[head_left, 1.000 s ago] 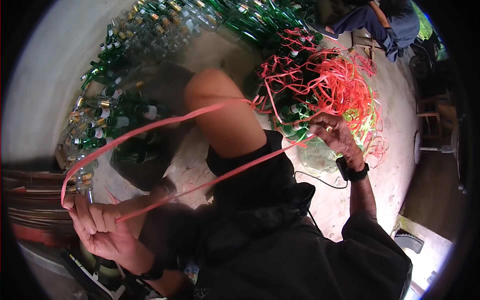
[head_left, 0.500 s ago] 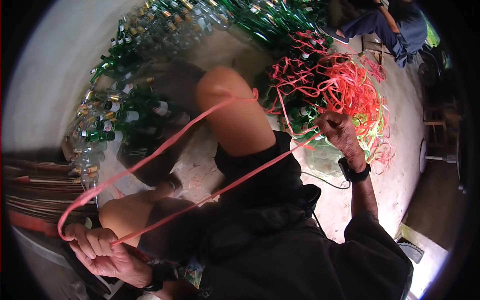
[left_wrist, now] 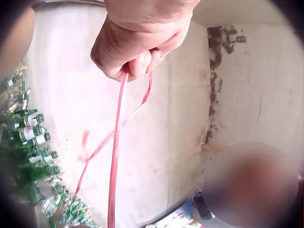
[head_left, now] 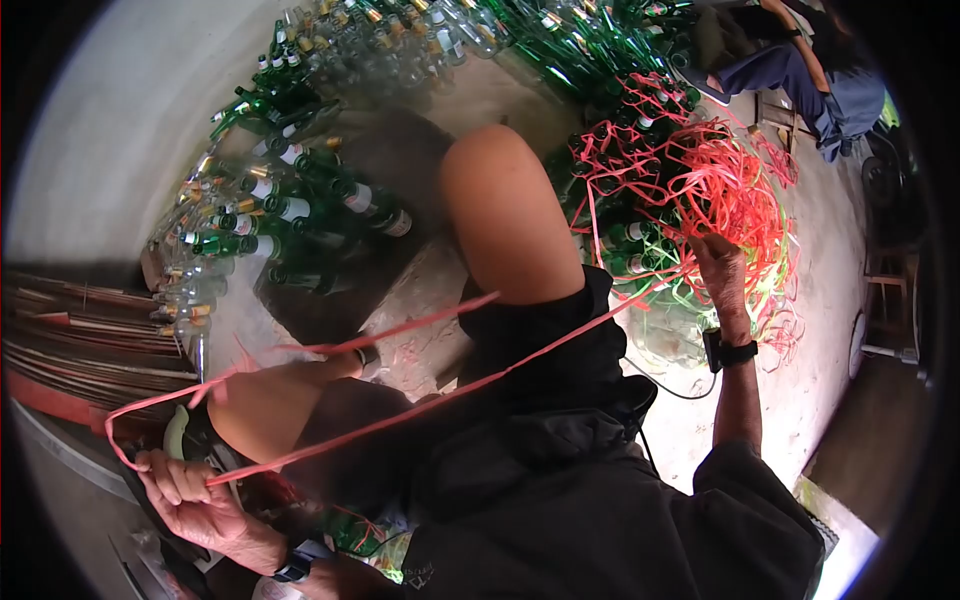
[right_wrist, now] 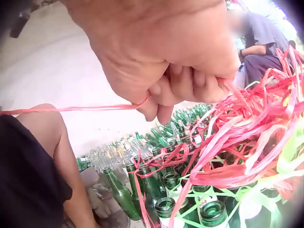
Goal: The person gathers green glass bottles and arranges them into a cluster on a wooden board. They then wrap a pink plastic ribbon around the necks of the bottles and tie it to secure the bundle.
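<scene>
A long red plastic string [head_left: 400,405] runs across my lap from one hand to the other. My left hand [head_left: 185,500] grips its looped end low at the left, fingers curled round it [left_wrist: 135,57]. My right hand [head_left: 722,265] holds the other end at a tangled heap of red and yellow-green string [head_left: 735,195]; in the right wrist view its fingers [right_wrist: 175,88] pinch the strand beside the tangle [right_wrist: 237,147]. Green glass bottles [right_wrist: 156,190] stand under the tangle.
Many green and clear bottles [head_left: 290,200] lie piled on the concrete floor ahead and to the left. My bare knees [head_left: 500,200] are between the hands. Another seated person [head_left: 800,70] is at the far right. Stacked boards [head_left: 70,340] lie at the left.
My left hand has pulled the string loop down and back toward my left side. The upper strand has slid off the right knee and now sags across my lap. My right hand stays at the tangle.
</scene>
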Available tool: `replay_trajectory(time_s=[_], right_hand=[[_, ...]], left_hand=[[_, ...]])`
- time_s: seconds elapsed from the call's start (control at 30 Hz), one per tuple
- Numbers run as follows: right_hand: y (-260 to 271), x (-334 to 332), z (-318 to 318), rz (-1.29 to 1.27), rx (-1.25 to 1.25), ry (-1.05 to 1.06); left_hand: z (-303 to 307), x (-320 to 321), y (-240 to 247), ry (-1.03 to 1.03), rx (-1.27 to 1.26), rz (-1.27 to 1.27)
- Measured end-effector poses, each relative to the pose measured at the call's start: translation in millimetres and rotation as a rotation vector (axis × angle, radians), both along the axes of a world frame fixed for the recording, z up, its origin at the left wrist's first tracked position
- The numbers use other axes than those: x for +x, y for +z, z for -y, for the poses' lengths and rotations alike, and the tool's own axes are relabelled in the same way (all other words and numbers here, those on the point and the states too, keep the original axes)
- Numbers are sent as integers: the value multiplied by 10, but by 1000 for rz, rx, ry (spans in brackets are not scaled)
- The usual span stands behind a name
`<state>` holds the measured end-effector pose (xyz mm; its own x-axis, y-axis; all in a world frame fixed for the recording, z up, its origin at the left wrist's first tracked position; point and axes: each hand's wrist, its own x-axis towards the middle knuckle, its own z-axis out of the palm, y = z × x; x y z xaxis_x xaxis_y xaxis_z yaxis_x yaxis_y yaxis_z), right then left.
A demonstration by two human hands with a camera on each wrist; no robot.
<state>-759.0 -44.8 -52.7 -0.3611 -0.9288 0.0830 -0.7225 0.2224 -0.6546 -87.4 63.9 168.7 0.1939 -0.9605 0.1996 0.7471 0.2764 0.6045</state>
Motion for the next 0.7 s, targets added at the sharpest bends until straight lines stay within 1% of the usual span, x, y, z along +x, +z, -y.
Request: replay_trajectory(time_s=[0.03,0.1,0.13,0.17,0.23,0.27,0.3,0.33,0.37,0.4,0.43,0.47,0.5,0.53,0.57,0.6,0.67,0.7], right_hand=[[-2,-9,17,-4,-2,-4],[-3,-41,35,76,-88,-14],[105,21,43,56,-75,-23],[176,84,53,48,-116,10],[317,210,60,-29,-121,81],[500,431,57,-3,-157,109],[597,558,40,-6,-121,122],[764,783,20,7,-111,143],[863,940,8,12,-122,221],[936,1101,-16,84,-122,274],[942,1220,-13,69,-182,367],[987,1360,-29,77,-181,414],[975,1467,-40,63,-201,456],[1035,1581,-39,16,-261,540],[1120,1698,-33,-32,-321,625],[1171,1818,-30,-33,-321,623],[1257,2026,-37,84,-467,767],[1294,2107,-77,83,-466,765]], left_hand=[[-47,87,13,-1,-1,4],[-184,347,43,38,-15,69],[-267,506,60,101,-18,86],[-336,615,72,161,-22,103],[-349,603,133,186,-75,70],[-322,504,155,174,-88,83],[-273,397,145,188,-110,124],[-147,139,138,155,-110,172],[-25,-130,112,124,-110,221],[57,-392,47,62,-43,173],[109,-579,-127,176,36,210],[217,-810,-300,73,24,173],[254,-1087,-443,497,409,542],[361,-1384,-538,406,316,677],[429,-1405,-669,-3,265,602],[524,-1605,-708,-118,302,634],[688,-1925,-757,-219,247,773],[731,-2107,-698,-222,247,773]])
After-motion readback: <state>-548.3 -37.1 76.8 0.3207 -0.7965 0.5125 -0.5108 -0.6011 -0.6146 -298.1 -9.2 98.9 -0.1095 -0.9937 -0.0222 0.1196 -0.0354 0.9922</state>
